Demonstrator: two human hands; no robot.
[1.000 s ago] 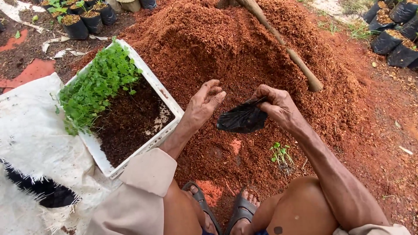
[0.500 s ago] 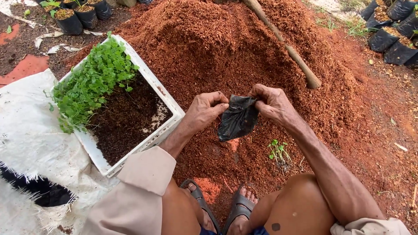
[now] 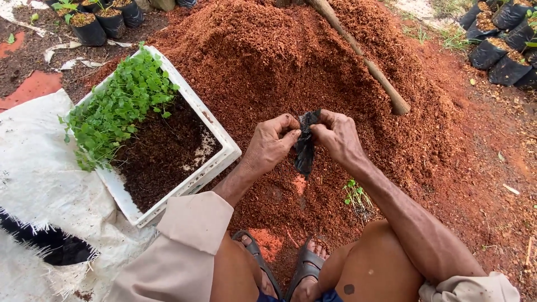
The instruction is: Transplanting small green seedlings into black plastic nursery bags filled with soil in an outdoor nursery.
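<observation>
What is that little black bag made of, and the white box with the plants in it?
The black bag, pinched between the left hand and right hand, looks like thin, soft plastic film: it crumples and hangs limp, with a dull sheen. The white box seems to be foam or light plastic; its thick, matte walls suggest foam, but I can't be sure.

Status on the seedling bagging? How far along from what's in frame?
Done: filled black bags stand at the top right, and roughly half of the white tray is bare soil. In hand: left hand and right hand pinch an empty black bag between them over the red-brown heap. Left: this bag holds nothing, and green seedlings fill the tray's far half.
</observation>
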